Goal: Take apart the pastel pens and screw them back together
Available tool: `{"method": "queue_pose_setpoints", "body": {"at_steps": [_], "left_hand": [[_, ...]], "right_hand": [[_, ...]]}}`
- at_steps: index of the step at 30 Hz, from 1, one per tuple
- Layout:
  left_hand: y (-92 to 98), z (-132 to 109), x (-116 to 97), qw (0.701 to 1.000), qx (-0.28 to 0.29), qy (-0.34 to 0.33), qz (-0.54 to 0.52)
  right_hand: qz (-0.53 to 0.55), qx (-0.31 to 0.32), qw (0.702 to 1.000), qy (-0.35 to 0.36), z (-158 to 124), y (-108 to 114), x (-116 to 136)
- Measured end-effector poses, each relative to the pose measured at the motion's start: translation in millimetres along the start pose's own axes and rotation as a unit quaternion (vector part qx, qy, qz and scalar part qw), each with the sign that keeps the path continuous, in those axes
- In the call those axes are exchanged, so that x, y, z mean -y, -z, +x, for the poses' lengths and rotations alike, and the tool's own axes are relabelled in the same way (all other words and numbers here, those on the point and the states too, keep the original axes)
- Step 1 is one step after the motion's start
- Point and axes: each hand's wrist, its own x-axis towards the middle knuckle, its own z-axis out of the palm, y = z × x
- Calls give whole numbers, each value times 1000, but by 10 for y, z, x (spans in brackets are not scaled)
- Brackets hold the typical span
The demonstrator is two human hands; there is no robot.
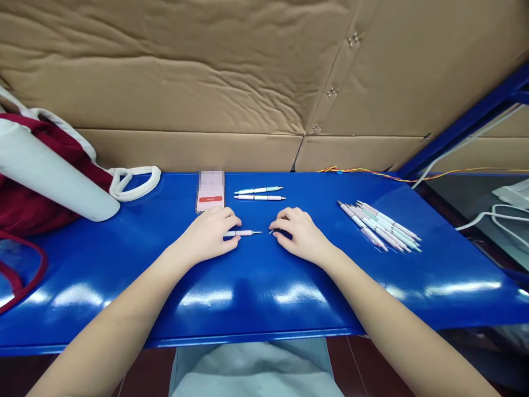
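My left hand (pixel 206 234) grips a pink and white pen (pixel 244 233) between thumb and fingers, just above the blue table. A thin bare point juts from the pen's right end toward my other hand. Facing it, my right hand (pixel 301 234) has thumb and fingertips closed on a small silvery pen tip (pixel 271 232), mostly covered by the fingers. A short gap separates this piece from the pen. Beyond the hands lie two more pens, a pale green and white one (pixel 260 190) and a pink and white one (pixel 259 197), side by side.
A phone (pixel 210 198) with a lit screen lies behind my left hand. Several pens (pixel 382 226) are heaped at the right. A dark red bag (pixel 61 149) and a white roll (pixel 53 165) stand left. Cables (pixel 372 172) run along the back right; cardboard (pixel 206 149) walls the back.
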Motion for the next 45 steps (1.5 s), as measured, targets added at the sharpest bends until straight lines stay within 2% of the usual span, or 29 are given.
{"method": "queue_pose_setpoints", "body": {"at_steps": [2,5,11,17,39,45], "left_hand": [[-32,7,7,1000,11,-2,-4],[-76,10,11,1000,-3,1,1],[-87,-5,-19,1000,-22,4,-7],[-101,19,-58,998,-25,-12,-51],[-158,21,-78,997,-29,-28,-66],[-201,23,-104,996,-39,-45,-63]], "right_hand": [[-5,-7,1000,18,26,-30,34],[8,-26,999,30,42,-45,69],[17,-57,998,-27,13,18,81],[26,-66,997,-18,1,8,95],[33,-46,998,12,15,-28,155],[59,-53,996,39,22,-104,168]]}}
